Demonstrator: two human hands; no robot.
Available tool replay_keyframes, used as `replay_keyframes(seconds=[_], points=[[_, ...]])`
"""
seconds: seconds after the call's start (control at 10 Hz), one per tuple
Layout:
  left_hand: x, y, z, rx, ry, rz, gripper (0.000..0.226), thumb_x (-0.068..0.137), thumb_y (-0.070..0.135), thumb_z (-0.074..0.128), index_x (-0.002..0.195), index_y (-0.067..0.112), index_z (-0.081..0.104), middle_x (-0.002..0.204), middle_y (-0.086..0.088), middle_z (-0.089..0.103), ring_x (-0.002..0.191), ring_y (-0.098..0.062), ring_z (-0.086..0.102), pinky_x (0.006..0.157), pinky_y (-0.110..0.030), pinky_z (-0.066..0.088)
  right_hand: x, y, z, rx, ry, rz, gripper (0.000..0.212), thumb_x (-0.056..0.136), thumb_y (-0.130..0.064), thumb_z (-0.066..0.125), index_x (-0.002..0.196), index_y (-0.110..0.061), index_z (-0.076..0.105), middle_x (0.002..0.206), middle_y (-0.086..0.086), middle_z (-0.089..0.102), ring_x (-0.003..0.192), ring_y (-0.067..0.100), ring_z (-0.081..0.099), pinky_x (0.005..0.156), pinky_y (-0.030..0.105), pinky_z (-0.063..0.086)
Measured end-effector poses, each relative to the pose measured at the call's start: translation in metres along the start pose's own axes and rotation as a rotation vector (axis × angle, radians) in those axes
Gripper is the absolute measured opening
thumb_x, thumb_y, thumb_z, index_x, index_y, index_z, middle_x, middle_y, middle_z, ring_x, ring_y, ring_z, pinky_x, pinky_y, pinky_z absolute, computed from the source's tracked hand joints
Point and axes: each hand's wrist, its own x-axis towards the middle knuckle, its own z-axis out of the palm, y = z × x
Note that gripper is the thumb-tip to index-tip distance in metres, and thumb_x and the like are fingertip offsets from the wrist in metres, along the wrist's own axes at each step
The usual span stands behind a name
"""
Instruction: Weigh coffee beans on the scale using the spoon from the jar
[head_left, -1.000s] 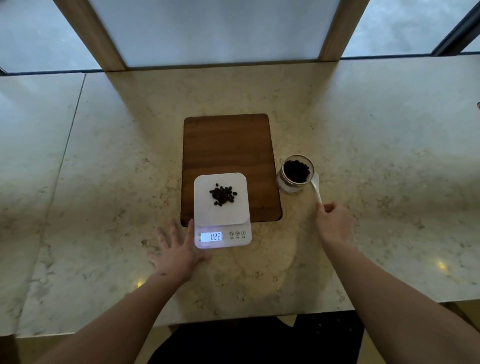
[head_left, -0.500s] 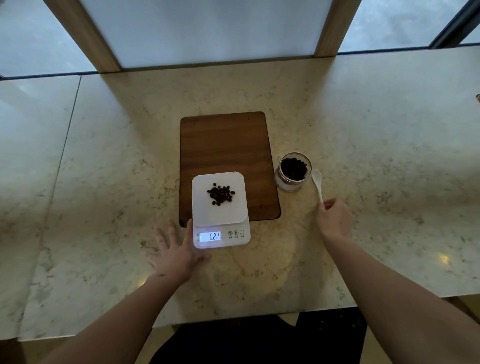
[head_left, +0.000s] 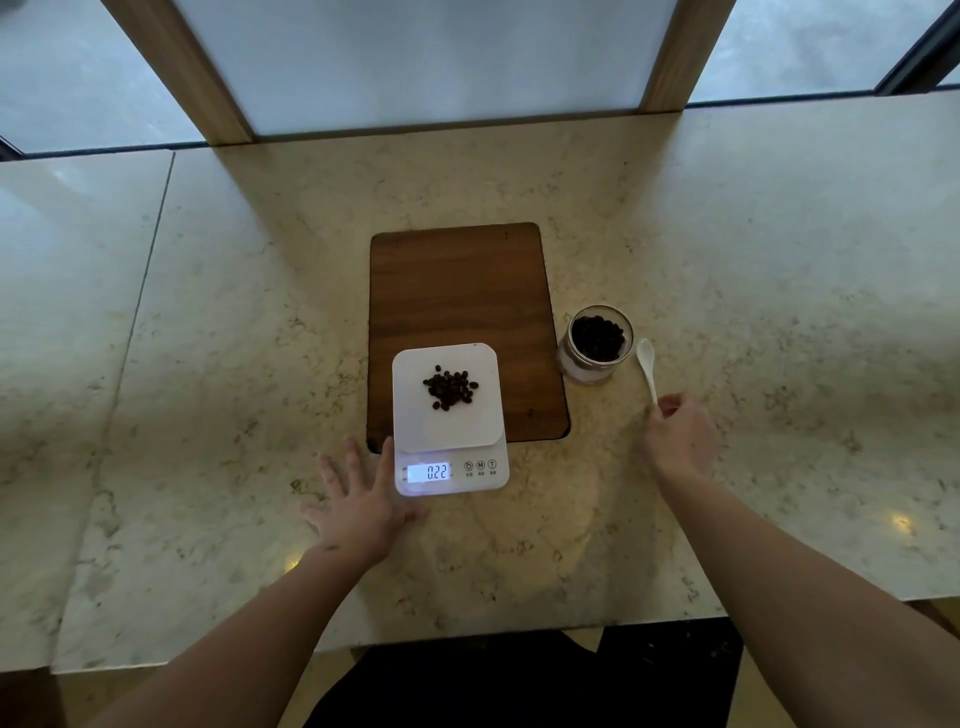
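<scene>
A white digital scale (head_left: 450, 446) sits on the near end of a dark wooden board (head_left: 460, 296), its lit display reading 0.22. A small heap of coffee beans (head_left: 450, 387) lies on its platform. To the right of the board stands an open glass jar (head_left: 597, 345) holding dark beans. A white spoon (head_left: 647, 365) lies just right of the jar, bowl pointing away. My right hand (head_left: 678, 436) pinches the spoon's handle end. My left hand (head_left: 361, 501) rests flat on the counter, fingers spread, touching the scale's left front corner.
The marble counter (head_left: 208, 364) runs wide on both sides, with a seam at the left. Wooden window posts (head_left: 182, 67) and frosted panes line the far edge. The counter's near edge lies just below my forearms.
The spoon's bowl has come away from the jar's rim to the counter right of the jar, still held by my right hand. My left hand and the 0.22 reading are unchanged.
</scene>
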Motion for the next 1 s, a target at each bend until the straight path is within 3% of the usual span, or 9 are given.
replay_keyframes(seconds=[0.5, 0.7, 0.8, 0.9, 1.0], points=[[-0.002, 0.003, 0.000, 0.004, 0.009, 0.005, 0.108, 0.086, 0.082, 0.046, 0.150, 0.046, -0.032, 0.159, -0.007, -0.044, 0.141, -0.044, -0.043, 0.111, -0.082, -0.002, 0.000, -0.003, -0.001, -0.021, -0.009, -0.028, 0.016, 0.097, -0.026, 0.058, 0.107, -0.018, 0.066, 0.111, 0.008, 0.067, 0.102, 0.027, 0.061, 0.085, 0.040, 0.050], [-0.003, 0.003, -0.001, -0.007, 0.021, -0.004, 0.107, 0.084, 0.084, 0.045, 0.151, 0.048, -0.030, 0.160, -0.006, -0.043, 0.142, -0.043, -0.042, 0.111, -0.082, -0.001, -0.023, -0.010, -0.014, -0.010, -0.015, -0.009, 0.039, 0.092, -0.031, 0.065, 0.124, -0.011, 0.057, 0.124, 0.011, 0.055, 0.102, 0.027, 0.058, 0.087, 0.043, 0.051], [-0.005, 0.003, -0.005, -0.002, 0.007, -0.011, 0.110, 0.078, 0.092, 0.040, 0.154, 0.047, -0.026, 0.163, -0.007, -0.038, 0.145, -0.045, -0.037, 0.111, -0.082, 0.002, -0.063, -0.017, -0.009, -0.054, -0.104, -0.150, 0.029, 0.092, -0.028, 0.064, 0.116, -0.012, 0.062, 0.113, 0.007, 0.060, 0.099, 0.024, 0.058, 0.091, 0.044, 0.052], [-0.006, 0.002, -0.019, 0.012, -0.050, 0.034, 0.114, 0.078, 0.091, 0.042, 0.159, 0.040, -0.019, 0.167, -0.012, -0.028, 0.148, -0.050, -0.027, 0.116, -0.077, 0.008, -0.108, -0.028, 0.006, -0.133, -0.480, -0.300, 0.019, 0.093, -0.024, 0.060, 0.105, -0.012, 0.067, 0.097, 0.006, 0.068, 0.092, 0.025, 0.065, 0.085, 0.042, 0.055], [-0.008, 0.003, -0.040, 0.043, -0.049, 0.130, 0.103, 0.090, 0.082, 0.036, 0.162, 0.027, -0.013, 0.171, -0.010, -0.010, 0.155, -0.044, -0.008, 0.123, -0.064, 0.010, -0.131, -0.052, 0.014, -0.185, -0.562, -0.488, 0.020, 0.095, -0.028, 0.057, 0.097, -0.013, 0.070, 0.091, 0.003, 0.071, 0.083, 0.021, 0.066, 0.076, 0.037, 0.057]])
